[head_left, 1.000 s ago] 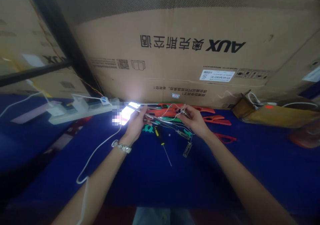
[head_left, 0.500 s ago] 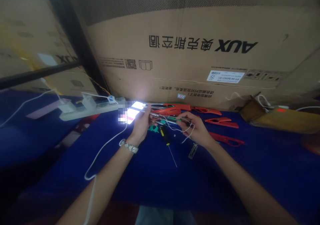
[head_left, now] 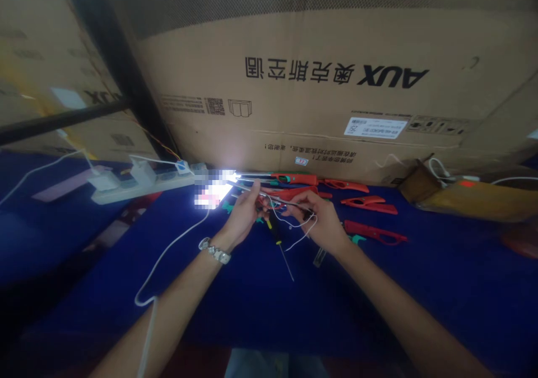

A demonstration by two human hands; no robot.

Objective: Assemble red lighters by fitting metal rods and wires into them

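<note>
Upside-down "AUX 奥克斯空调" is printed on the carton [head_left: 294,36] behind the desk [head_left: 260,310]. Above the desk, the left hand [head_left: 242,217] pinches a thin rod [head_left: 278,199], fingers nearly closed; the right hand's [head_left: 325,221] fingers close around its other end, beside looping white wire [head_left: 294,225].

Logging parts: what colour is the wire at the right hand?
The wire is white, clearest in the head view.

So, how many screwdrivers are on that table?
1: the screwdriver lies on the blue table, between the left hand and the right hand, its tip towards the person. Others could be hidden behind them.
</note>
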